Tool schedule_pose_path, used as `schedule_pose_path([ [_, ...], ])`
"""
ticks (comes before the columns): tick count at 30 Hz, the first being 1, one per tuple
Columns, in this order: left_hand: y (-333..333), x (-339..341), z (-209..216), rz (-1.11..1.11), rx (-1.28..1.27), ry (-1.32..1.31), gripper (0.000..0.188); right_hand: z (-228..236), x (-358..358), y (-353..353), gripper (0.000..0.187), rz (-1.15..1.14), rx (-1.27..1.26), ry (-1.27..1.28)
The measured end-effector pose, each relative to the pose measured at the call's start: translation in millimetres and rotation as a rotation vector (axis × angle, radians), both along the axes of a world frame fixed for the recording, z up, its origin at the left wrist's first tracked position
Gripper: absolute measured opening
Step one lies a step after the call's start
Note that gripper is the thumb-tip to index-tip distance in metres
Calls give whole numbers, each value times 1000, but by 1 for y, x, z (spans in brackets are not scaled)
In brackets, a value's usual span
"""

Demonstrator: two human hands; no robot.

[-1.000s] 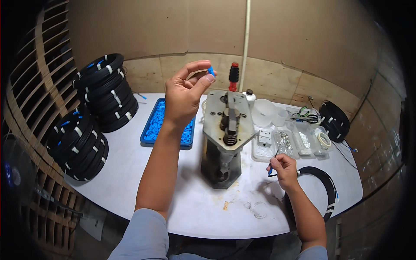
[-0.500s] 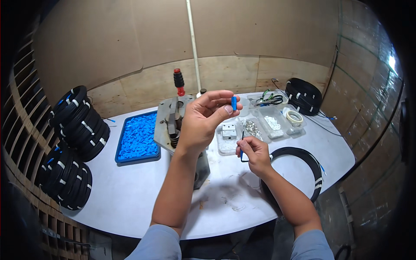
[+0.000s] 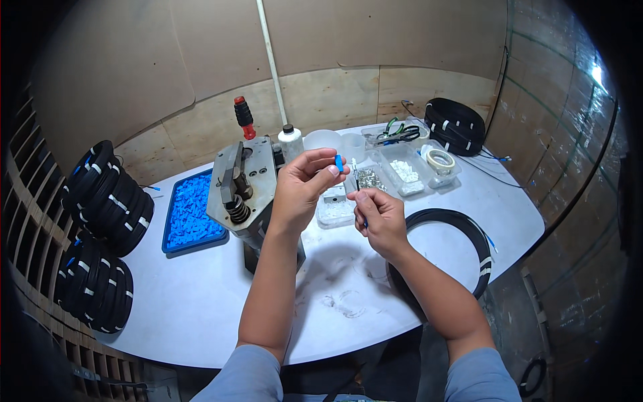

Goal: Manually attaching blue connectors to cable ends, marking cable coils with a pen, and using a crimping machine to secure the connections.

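Note:
My left hand [image 3: 300,191] is raised over the middle of the table and pinches a small blue plastic sleeve [image 3: 339,163] between thumb and fingertips. Close beside it, to the right and a little lower, my right hand [image 3: 383,224] grips a thin black cable [image 3: 356,182]. The cable's pale tip points up beside the sleeve, with a small gap between them. Behind my right forearm lies a black cable coil [image 3: 486,258] with a blue-tipped end. To the left, a deep blue tray [image 3: 175,250] holds many similar blue pieces.
A metal hand press [image 3: 224,201] with a red-and-black handle stands left of my hands. Several stacked cable coils [image 3: 117,201] line the left edge. Behind my hands are a white bottle [image 3: 290,139], clear boxes of small parts [image 3: 405,175], tape rolls [image 3: 440,159], scissors [image 3: 400,136] and another coil [image 3: 455,126].
My right hand has risen, bringing the cable tip up next to the blue sleeve. The left hand still holds the sleeve. The whole view has shifted slightly.

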State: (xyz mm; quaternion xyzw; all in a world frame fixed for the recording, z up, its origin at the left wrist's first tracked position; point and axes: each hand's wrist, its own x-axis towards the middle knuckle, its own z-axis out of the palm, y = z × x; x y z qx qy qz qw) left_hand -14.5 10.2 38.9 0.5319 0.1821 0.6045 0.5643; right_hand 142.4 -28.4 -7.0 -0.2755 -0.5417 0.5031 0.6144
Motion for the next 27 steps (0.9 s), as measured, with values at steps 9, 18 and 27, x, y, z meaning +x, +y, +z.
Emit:
schedule_pose_path([
  [9,4,3,-6,-27,-26,40,27,1,2,0,23,-8,-18,-79],
  [18,0,3,-2,-45,-22,58,27,2,3,-1,22,-27,22,-108],
  [27,1,4,-3,-27,-10,84,28,5,4,-2,23,-12,-52,-107],
])
